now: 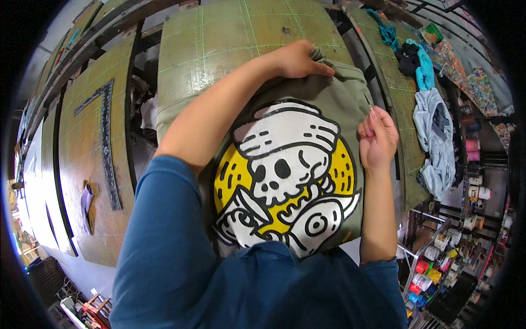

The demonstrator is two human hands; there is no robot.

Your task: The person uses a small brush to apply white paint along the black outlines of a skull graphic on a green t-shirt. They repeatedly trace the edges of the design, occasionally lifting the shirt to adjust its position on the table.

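Observation:
An olive-green shirt [348, 90] lies stretched over a board [219, 33]. Its large print [290, 164] shows a white skull in a sailor hat on a yellow disc with black outlines. My left arm reaches across the shirt, and my left hand [298, 59] is closed on bunched cloth at the shirt's far edge. At the shirt's right side my right hand [379, 137] has its fingers curled in and its thumb and fingertips pinched together. What lies between those fingertips is too small to make out.
On the left board lie a black L-shaped square ruler [107, 137] and a small purple cloth [86, 203]. Teal cloth [424, 66] and a pale grey garment [434, 142] rest on the right board. Several paint tubs [422, 282] fill a rack at the lower right.

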